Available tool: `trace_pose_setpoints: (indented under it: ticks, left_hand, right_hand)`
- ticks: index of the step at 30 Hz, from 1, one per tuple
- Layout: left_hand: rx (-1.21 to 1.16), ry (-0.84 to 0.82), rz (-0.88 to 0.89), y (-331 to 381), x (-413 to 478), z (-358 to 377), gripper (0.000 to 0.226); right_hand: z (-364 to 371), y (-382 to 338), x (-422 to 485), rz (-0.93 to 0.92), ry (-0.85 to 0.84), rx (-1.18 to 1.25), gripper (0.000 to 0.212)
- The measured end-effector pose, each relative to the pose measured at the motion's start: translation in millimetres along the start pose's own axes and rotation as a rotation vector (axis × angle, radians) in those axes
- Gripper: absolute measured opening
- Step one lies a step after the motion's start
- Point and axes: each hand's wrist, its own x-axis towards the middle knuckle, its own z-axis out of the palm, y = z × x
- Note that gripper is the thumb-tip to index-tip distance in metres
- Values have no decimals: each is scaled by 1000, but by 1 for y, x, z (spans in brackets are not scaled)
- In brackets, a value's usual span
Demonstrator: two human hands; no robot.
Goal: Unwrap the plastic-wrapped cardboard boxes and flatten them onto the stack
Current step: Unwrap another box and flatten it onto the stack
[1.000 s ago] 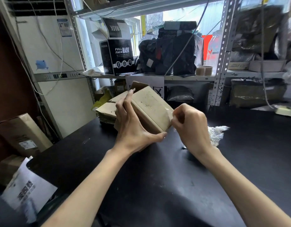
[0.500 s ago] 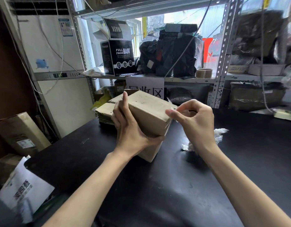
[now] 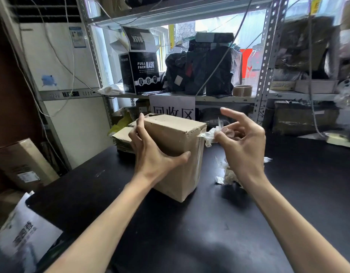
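Observation:
A brown cardboard box (image 3: 180,166) stands upright on the black table (image 3: 189,223). My left hand (image 3: 152,154) grips its left side, thumb on the front face and fingers over the top edge. My right hand (image 3: 243,142) is just right of the box's top corner and pinches a strip of clear plastic wrap (image 3: 210,134) that still clings to that corner. A crumpled wad of removed plastic (image 3: 225,172) lies on the table behind my right wrist. The stack of flattened cardboard (image 3: 123,138) sits behind the box to the left.
A metal shelf (image 3: 209,97) at the back carries a black "FULL FACE MASK" box (image 3: 142,71), black bags and a tape roll (image 3: 242,90). A white sign (image 3: 173,107) hangs below it. Cardboard boxes (image 3: 22,164) and a printed sheet (image 3: 24,231) lie left of the table.
The box has come down from a tilted hold to stand on the table. My right hand has pulled away to the right, drawing plastic wrap off the top corner.

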Motion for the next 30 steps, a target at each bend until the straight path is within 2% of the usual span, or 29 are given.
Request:
trace_pose_setpoints:
  ticks: [5, 12, 17, 19, 21, 23, 25, 27, 30]
  left_hand:
    - [-48, -61, -43, -3, 2, -3, 145]
    - [-80, -125, -101, -3, 2, -12, 143]
    - [-113, -166, -136, 1, 4, -18, 157]
    - [-122, -164, -136, 3, 5, -19, 154]
    - [-125, -177, -141, 4, 7, -18, 149]
    - [-119, -190, -162, 5, 10, -19, 149]
    - [-118, -183, -195, 5, 11, -21, 149]
    - [-107, -210, -226, 5, 10, -23, 149]
    - [-58, -321, -252, 7, 5, -20, 150]
  right_hand:
    - [6, -3, -5, -44, -55, 43, 26]
    - [6, 10, -1, 61, -189, 240, 13]
    - [5, 14, -2, -1, -180, 62, 23]
    - [4, 13, -2, -9, -184, 80, 29]
    - [3, 10, -2, -36, -207, 70, 45]
    - [3, 7, -2, -82, -294, 67, 54]
    - [5, 7, -4, -104, -353, 122, 39]
    - [6, 9, -2, -99, -323, 130, 20]
    - [3, 15, 2, -113, -290, 76, 11]
